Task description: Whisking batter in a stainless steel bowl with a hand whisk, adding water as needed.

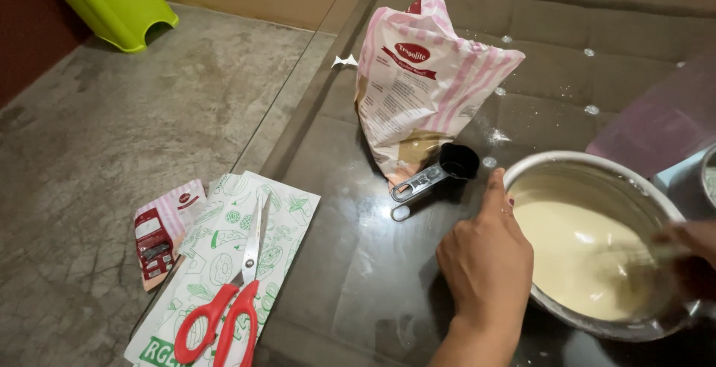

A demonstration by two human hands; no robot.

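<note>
Head view: left hand (488, 262) braces rim of metal bowl (567, 164), fingers spread, gripping nothing.
Right hand (690, 251): blurred over batter (578, 251), grip can't tell.
Bowl: near counter (358, 277) right edge.
Risk: fast stirring may slop batter over rim; bowl may slide on glass w/o bracing.

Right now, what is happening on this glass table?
A person steadies a metal bowl of pale batter with the left hand on its rim. The right hand is blurred over the batter, and what it holds cannot be made out. Beside the bowl lie a black measuring cup and an opened pink striped bag. Red scissors rest on printed paper.
</note>
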